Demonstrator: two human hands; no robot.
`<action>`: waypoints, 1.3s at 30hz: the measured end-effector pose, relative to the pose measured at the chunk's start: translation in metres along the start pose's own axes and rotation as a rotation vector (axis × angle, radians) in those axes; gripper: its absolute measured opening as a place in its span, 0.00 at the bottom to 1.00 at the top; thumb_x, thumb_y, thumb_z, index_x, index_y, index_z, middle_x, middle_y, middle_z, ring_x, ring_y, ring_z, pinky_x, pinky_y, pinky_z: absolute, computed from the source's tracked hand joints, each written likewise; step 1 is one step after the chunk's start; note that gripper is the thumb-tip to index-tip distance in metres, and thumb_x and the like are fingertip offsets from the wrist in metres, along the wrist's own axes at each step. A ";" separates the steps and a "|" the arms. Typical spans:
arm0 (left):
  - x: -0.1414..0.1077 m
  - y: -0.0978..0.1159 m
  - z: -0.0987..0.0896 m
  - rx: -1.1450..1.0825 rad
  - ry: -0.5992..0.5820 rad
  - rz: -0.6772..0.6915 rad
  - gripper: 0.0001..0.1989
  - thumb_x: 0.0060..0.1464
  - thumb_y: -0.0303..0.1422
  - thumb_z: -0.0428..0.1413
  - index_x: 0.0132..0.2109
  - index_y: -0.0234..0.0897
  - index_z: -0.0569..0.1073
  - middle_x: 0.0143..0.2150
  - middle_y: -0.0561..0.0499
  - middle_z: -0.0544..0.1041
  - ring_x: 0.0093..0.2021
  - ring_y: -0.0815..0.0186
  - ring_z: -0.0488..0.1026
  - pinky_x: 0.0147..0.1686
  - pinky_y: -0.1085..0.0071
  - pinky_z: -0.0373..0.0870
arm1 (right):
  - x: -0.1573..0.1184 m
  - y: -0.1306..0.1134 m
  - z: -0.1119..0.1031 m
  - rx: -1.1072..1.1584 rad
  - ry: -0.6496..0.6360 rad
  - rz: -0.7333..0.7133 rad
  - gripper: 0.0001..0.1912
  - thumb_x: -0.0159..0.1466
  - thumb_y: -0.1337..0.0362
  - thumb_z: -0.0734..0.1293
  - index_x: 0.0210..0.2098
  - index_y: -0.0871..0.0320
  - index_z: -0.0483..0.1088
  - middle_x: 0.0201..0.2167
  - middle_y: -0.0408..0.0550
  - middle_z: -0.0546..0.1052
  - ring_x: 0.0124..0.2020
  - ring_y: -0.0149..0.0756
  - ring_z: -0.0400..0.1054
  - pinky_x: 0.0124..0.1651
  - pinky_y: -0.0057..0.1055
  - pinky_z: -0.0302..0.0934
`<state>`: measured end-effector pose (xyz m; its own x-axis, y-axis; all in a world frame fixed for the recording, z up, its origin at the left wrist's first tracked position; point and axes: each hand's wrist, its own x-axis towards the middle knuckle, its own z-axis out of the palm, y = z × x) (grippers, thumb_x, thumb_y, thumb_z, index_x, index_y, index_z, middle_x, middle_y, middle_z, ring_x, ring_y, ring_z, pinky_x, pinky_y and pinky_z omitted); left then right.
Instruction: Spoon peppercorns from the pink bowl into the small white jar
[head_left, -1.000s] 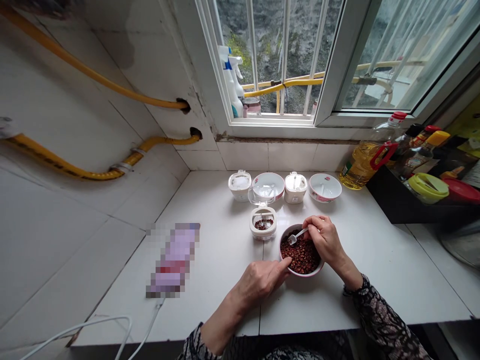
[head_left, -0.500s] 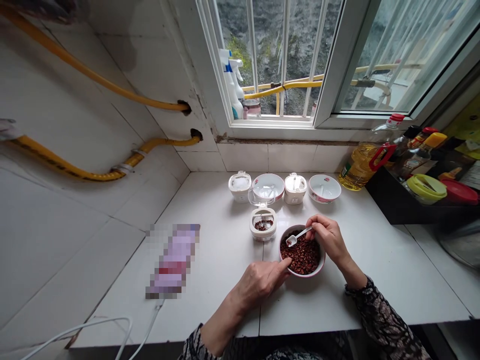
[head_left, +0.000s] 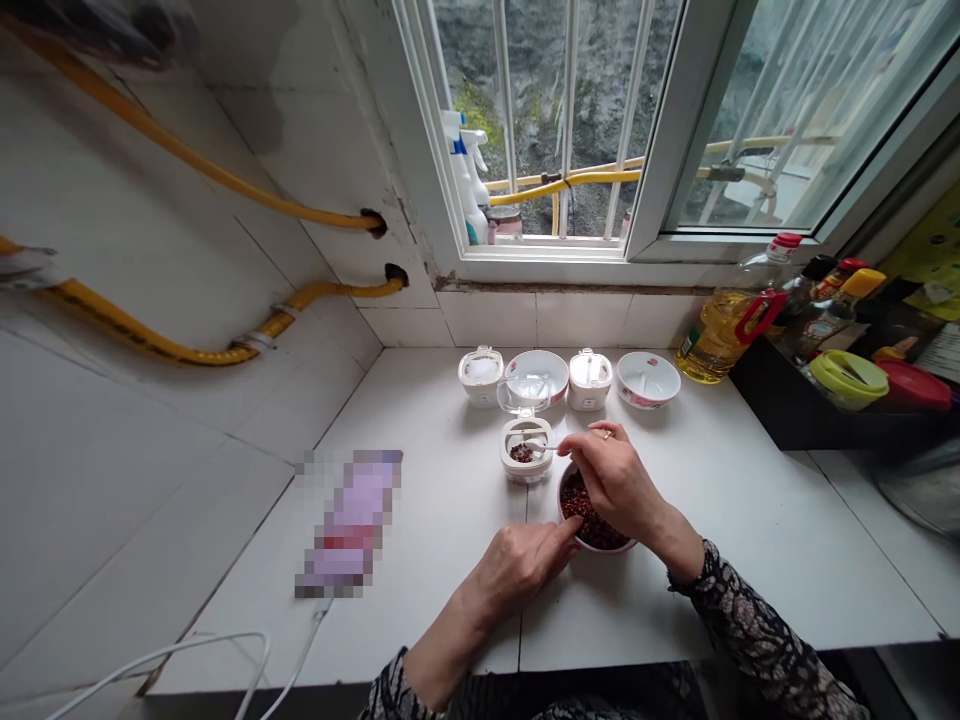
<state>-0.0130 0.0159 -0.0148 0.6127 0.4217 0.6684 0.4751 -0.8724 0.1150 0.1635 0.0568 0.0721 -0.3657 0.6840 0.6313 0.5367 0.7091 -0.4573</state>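
Observation:
A bowl [head_left: 598,548] of dark red peppercorns stands near the counter's front. My left hand [head_left: 523,560] grips its left rim, thumb or finger over the edge. My right hand [head_left: 616,478] is above the bowl, pinching a small white spoon [head_left: 541,447]. The spoon's head is over the opening of a white seasoning jar [head_left: 527,470], whose clear lid is raised and which holds some peppercorns. Behind stand a jar of white contents [head_left: 481,378], a white bowl [head_left: 551,375], another white jar [head_left: 589,380] and a second bowl [head_left: 649,382] with a floral pattern.
An oil bottle [head_left: 716,330] and a black rack [head_left: 780,405] of bottles and tubs are at the right. A pixelated flat object [head_left: 351,525] with a white cable [head_left: 304,655] lies left. A barred window is behind.
My right hand has moved left with the spoon, from over the bowl of peppercorns to the open jar. My left hand has stayed at the bowl's rim.

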 end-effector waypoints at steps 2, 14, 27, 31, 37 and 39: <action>0.000 0.000 0.000 0.011 -0.003 -0.002 0.12 0.69 0.28 0.45 0.55 0.27 0.65 0.24 0.54 0.73 0.19 0.70 0.69 0.19 0.76 0.67 | 0.000 0.001 -0.005 -0.030 0.013 -0.047 0.11 0.66 0.74 0.57 0.40 0.56 0.68 0.30 0.45 0.80 0.28 0.35 0.71 0.51 0.42 0.60; 0.001 0.000 -0.002 -0.018 -0.032 -0.005 0.13 0.69 0.28 0.43 0.56 0.28 0.64 0.25 0.54 0.73 0.21 0.70 0.70 0.20 0.77 0.69 | -0.027 0.024 -0.011 -0.104 -0.095 0.260 0.11 0.62 0.71 0.57 0.28 0.54 0.68 0.26 0.44 0.78 0.28 0.37 0.68 0.48 0.41 0.59; 0.001 0.000 -0.003 -0.070 -0.032 -0.022 0.13 0.69 0.28 0.44 0.56 0.27 0.64 0.28 0.52 0.76 0.23 0.70 0.73 0.22 0.77 0.70 | -0.030 0.032 -0.016 0.099 0.009 0.570 0.11 0.61 0.66 0.58 0.27 0.53 0.70 0.17 0.42 0.76 0.31 0.41 0.70 0.46 0.38 0.58; 0.002 0.001 -0.004 -0.050 -0.029 -0.012 0.12 0.69 0.29 0.44 0.55 0.27 0.65 0.26 0.53 0.75 0.21 0.71 0.72 0.20 0.77 0.69 | -0.031 0.031 -0.016 0.083 0.014 0.572 0.11 0.61 0.66 0.57 0.28 0.53 0.70 0.18 0.42 0.76 0.33 0.43 0.71 0.46 0.39 0.58; 0.002 0.001 -0.003 -0.023 -0.039 -0.019 0.13 0.69 0.29 0.44 0.56 0.28 0.64 0.25 0.54 0.73 0.21 0.71 0.71 0.20 0.77 0.69 | -0.030 0.029 -0.015 0.002 -0.015 0.452 0.11 0.61 0.69 0.57 0.28 0.52 0.69 0.18 0.42 0.76 0.34 0.43 0.70 0.49 0.41 0.58; 0.001 0.001 -0.003 -0.020 -0.036 -0.018 0.12 0.69 0.29 0.44 0.55 0.28 0.64 0.25 0.54 0.73 0.20 0.70 0.71 0.19 0.76 0.69 | -0.030 0.030 -0.014 -0.004 -0.023 0.451 0.11 0.61 0.69 0.57 0.28 0.51 0.69 0.18 0.41 0.76 0.33 0.43 0.70 0.50 0.41 0.58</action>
<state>-0.0138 0.0149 -0.0120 0.6262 0.4461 0.6395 0.4741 -0.8690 0.1418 0.2011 0.0548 0.0482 -0.1115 0.9281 0.3553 0.6489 0.3388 -0.6813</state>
